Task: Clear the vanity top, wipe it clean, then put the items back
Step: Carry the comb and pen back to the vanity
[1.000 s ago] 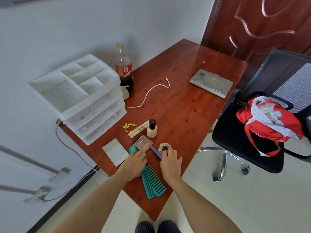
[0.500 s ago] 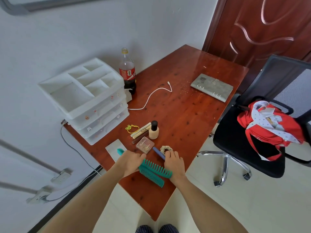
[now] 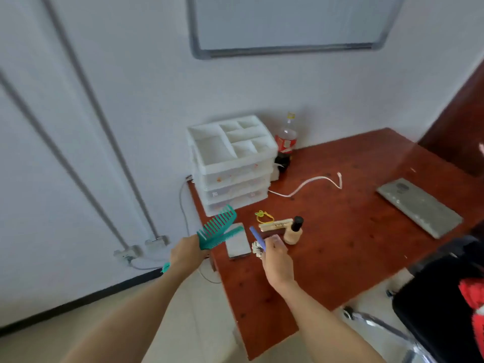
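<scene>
No legible text anywhere.

Teal combs [image 3: 219, 229], red-brown tabletop [image 3: 340, 231] (dark-speckled).

Table: red-brown wooden top [image 3: 340, 252] standing against the wall.
Lying on it: drawer organizer [image 3: 231, 163], cola bottle [image 3: 286, 142], white cable [image 3: 309, 183], grey notebook [image 3: 419, 206], foundation bottle [image 3: 293, 231].

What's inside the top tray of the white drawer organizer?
The white drawer organizer's open top compartments look empty. Small coloured bits show faintly through its clear drawers below, too blurred to identify. The soda bottle stands beside it.
</scene>
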The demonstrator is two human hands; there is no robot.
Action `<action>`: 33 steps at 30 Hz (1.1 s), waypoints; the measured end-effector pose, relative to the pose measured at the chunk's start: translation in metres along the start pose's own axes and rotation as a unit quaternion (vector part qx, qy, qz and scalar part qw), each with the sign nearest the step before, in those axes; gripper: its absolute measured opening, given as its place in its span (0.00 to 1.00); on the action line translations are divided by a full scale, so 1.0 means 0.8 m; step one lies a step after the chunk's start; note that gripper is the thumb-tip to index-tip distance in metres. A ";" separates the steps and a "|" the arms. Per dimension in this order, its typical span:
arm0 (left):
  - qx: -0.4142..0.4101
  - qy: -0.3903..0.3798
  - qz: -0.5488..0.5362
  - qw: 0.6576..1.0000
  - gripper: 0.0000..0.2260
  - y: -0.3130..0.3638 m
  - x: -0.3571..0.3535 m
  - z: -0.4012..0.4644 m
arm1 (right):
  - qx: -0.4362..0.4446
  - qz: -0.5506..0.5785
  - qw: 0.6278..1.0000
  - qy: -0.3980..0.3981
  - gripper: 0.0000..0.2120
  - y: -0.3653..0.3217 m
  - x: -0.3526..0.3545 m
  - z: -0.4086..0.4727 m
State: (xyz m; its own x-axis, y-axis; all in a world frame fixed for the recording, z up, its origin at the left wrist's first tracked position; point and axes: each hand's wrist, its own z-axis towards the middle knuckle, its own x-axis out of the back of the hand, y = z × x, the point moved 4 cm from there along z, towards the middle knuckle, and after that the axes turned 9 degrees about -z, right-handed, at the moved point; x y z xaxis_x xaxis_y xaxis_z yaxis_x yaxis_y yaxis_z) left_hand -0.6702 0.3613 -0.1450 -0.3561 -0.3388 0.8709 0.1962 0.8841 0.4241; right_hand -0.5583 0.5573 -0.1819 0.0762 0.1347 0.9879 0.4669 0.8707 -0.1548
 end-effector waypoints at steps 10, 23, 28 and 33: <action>0.356 0.244 -0.349 0.832 0.13 -0.202 0.061 -0.201 | 0.320 0.025 0.947 -0.012 0.10 -0.239 0.020 -0.036; 0.592 0.529 -0.375 0.478 0.12 -0.458 0.086 -0.624 | 0.599 0.041 0.797 -0.060 0.09 -0.608 -0.019 -0.341; 0.630 0.548 -0.362 0.414 0.14 -0.542 0.103 -0.722 | 0.646 0.093 0.755 -0.057 0.06 -0.717 -0.030 -0.464; 0.647 0.555 -0.360 0.380 0.14 -0.618 0.129 -0.774 | 0.689 0.090 0.715 -0.074 0.07 -0.810 -0.037 -0.558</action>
State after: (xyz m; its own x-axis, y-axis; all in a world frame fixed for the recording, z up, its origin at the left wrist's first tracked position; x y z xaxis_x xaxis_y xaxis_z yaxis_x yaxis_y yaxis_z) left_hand -0.2381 -0.3103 -0.1111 0.8528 0.0656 0.5181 -0.4558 -0.3907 0.7998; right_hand -0.4694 -0.2218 -0.1122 -0.1170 0.2636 0.9575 -0.8583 0.4582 -0.2310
